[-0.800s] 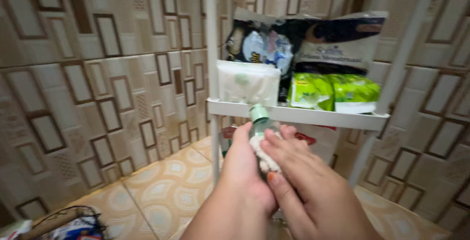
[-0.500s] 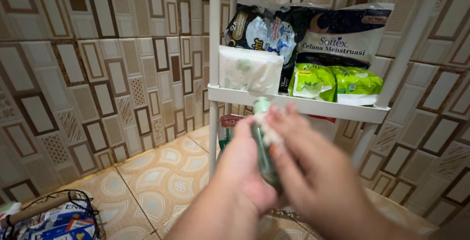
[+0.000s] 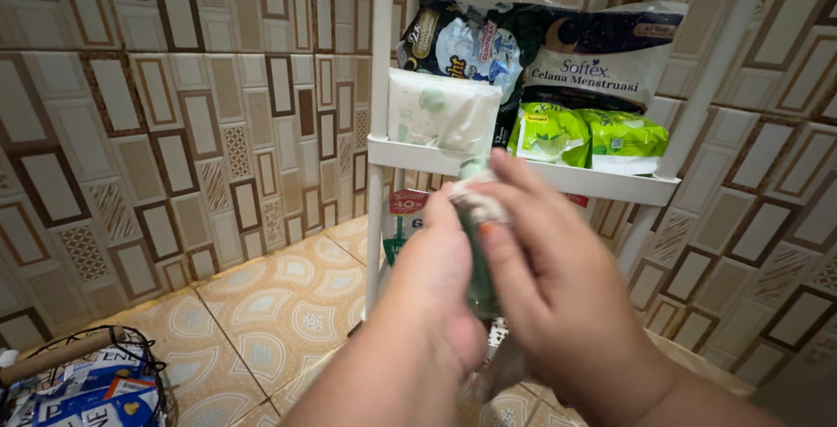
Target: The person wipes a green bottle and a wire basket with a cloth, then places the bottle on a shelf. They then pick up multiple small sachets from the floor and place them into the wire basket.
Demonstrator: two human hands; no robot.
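Green bottle (image 3: 475,261) upright between both hands before white shelf rack (image 3: 523,179), left hand (image 3: 432,279) wrapped closed around its body, right hand (image 3: 545,288) pinching a white cloth (image 3: 475,203) against its neck

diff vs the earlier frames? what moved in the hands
The right hand slid its white cloth up the green bottle, from mid-body to just under the cap. The left hand kept its grip on the bottle. The camera view shifted slightly. The packets on the white shelf and the wire basket stayed put.
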